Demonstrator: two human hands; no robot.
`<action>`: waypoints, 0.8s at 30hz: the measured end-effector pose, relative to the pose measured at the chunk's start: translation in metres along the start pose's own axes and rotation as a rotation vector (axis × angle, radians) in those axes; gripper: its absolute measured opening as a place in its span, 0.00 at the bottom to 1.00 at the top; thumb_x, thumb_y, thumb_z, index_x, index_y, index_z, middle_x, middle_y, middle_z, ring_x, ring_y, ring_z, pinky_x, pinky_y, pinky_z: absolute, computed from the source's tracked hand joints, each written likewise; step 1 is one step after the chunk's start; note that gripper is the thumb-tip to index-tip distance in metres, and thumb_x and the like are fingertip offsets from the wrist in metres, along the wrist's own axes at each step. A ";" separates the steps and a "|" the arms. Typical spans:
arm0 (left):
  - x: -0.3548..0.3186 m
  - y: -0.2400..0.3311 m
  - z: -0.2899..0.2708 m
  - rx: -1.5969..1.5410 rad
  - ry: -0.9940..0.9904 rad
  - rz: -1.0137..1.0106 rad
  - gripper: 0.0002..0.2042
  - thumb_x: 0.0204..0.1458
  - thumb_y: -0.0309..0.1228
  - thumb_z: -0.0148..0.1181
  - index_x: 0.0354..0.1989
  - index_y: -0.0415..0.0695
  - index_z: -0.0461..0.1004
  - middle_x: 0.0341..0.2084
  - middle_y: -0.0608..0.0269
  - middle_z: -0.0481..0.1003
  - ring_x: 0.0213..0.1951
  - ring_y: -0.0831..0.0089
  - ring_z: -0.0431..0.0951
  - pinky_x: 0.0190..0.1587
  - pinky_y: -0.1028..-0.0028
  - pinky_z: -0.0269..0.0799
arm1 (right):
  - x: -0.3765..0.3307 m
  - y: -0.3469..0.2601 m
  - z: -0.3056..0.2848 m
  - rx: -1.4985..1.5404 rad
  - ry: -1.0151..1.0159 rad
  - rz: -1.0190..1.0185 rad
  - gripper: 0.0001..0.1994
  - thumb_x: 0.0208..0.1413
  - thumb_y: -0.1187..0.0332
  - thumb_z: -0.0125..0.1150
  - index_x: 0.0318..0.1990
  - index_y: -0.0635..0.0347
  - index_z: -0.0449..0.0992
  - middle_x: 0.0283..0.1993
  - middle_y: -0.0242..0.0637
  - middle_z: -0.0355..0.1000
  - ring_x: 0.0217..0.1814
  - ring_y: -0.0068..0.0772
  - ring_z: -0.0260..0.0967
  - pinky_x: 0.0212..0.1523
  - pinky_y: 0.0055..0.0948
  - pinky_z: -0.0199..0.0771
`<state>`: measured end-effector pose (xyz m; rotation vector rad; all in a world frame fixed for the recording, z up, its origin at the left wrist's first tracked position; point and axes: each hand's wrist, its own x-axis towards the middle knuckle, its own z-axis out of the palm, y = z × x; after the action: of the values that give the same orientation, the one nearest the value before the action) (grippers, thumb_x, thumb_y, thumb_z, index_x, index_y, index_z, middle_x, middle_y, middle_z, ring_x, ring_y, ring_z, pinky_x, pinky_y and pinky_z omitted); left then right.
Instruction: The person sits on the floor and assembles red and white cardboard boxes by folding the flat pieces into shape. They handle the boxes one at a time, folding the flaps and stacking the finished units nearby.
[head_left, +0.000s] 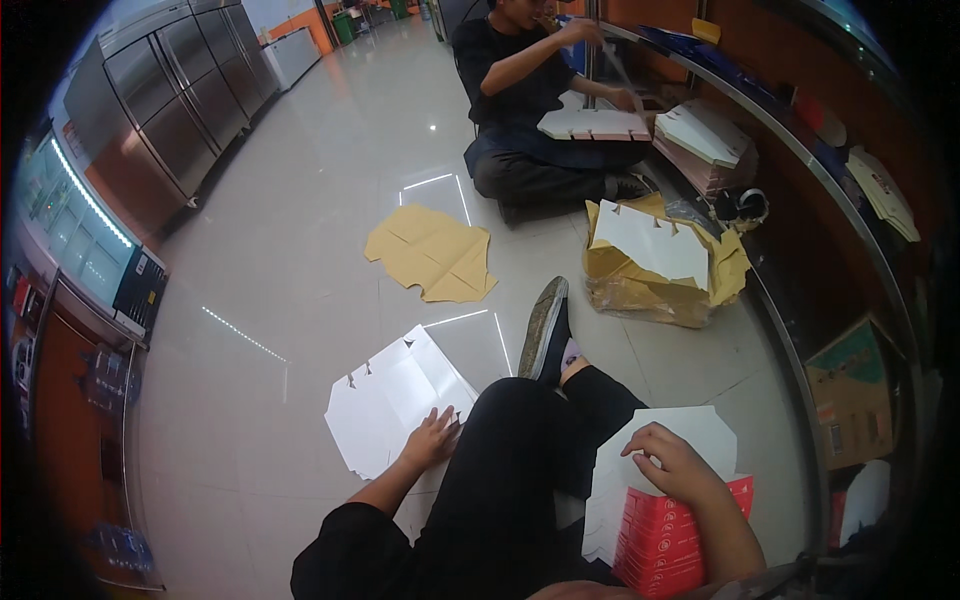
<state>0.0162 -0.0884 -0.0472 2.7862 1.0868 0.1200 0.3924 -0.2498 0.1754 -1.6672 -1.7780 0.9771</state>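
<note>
My left hand (432, 438) lies with fingers spread on white die-cut cardboard sheets (375, 405), which rest on the floor beside my bent leg. Small notches show along the edges of the top sheet. On my right, a stack of flat white cardboard pieces (705, 430) with red printed panels (665, 545) sits close against my leg. Over this stack is my right hand (672, 462), its fingers loosely bent and apart, with nothing visible in them. The palm side of that hand is hidden.
Ahead sits a co-worker (512, 90) with white cardboard (598, 125) on the lap, next to a stacked pile (705, 150). A torn brown-paper package (640, 295) holds more white sheets. Brown paper (430, 250) lies on the tiles. A metal-edged shelf (790, 145) runs along the right.
</note>
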 end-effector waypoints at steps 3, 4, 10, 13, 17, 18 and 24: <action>0.000 0.000 0.009 -0.030 0.057 -0.021 0.16 0.44 0.35 0.56 0.43 0.49 0.71 0.54 0.54 0.60 0.48 0.42 0.65 0.47 0.60 0.67 | -0.001 0.000 0.000 0.001 -0.003 -0.004 0.07 0.47 0.73 0.51 0.34 0.61 0.72 0.37 0.40 0.65 0.41 0.39 0.65 0.43 0.30 0.64; 0.000 0.001 0.009 -0.033 0.061 -0.023 0.16 0.44 0.35 0.56 0.43 0.49 0.71 0.54 0.54 0.60 0.48 0.42 0.65 0.47 0.60 0.67 | -0.002 0.000 0.000 0.002 -0.003 -0.006 0.07 0.47 0.73 0.51 0.34 0.61 0.72 0.37 0.40 0.65 0.41 0.39 0.65 0.43 0.30 0.64; 0.001 0.000 0.013 -0.074 0.082 -0.034 0.15 0.44 0.34 0.56 0.43 0.49 0.71 0.53 0.52 0.62 0.49 0.40 0.63 0.47 0.58 0.66 | -0.003 0.003 -0.001 0.004 -0.009 -0.012 0.07 0.47 0.73 0.50 0.35 0.61 0.72 0.37 0.41 0.65 0.41 0.40 0.65 0.44 0.31 0.64; 0.000 -0.003 0.019 -0.069 0.060 -0.028 0.16 0.44 0.33 0.55 0.44 0.49 0.70 0.53 0.51 0.60 0.50 0.38 0.62 0.48 0.55 0.65 | -0.004 0.004 -0.001 0.018 0.001 -0.021 0.07 0.48 0.73 0.50 0.35 0.61 0.72 0.37 0.41 0.65 0.41 0.40 0.65 0.44 0.30 0.64; 0.001 0.002 0.009 -0.086 -0.035 -0.051 0.18 0.44 0.31 0.54 0.46 0.50 0.68 0.56 0.50 0.56 0.52 0.36 0.58 0.49 0.50 0.62 | -0.004 0.006 -0.001 0.021 -0.001 -0.029 0.07 0.48 0.73 0.50 0.35 0.61 0.72 0.36 0.40 0.66 0.41 0.40 0.65 0.44 0.31 0.65; 0.001 0.002 0.011 -0.089 -0.043 -0.049 0.18 0.44 0.30 0.54 0.47 0.50 0.68 0.57 0.50 0.55 0.53 0.36 0.57 0.49 0.49 0.61 | -0.004 0.006 -0.002 0.018 -0.004 -0.027 0.07 0.48 0.73 0.50 0.35 0.61 0.72 0.36 0.40 0.66 0.41 0.40 0.65 0.44 0.31 0.65; 0.001 0.000 0.019 -0.098 -0.072 -0.041 0.20 0.43 0.29 0.54 0.49 0.50 0.66 0.58 0.49 0.52 0.54 0.34 0.54 0.51 0.46 0.58 | -0.005 0.008 -0.003 -0.007 -0.031 -0.027 0.07 0.49 0.72 0.50 0.36 0.60 0.72 0.37 0.40 0.66 0.42 0.38 0.65 0.44 0.30 0.64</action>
<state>0.0190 -0.0898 -0.0664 2.6587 1.0904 0.0657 0.4003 -0.2543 0.1718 -1.6368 -1.8218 0.9912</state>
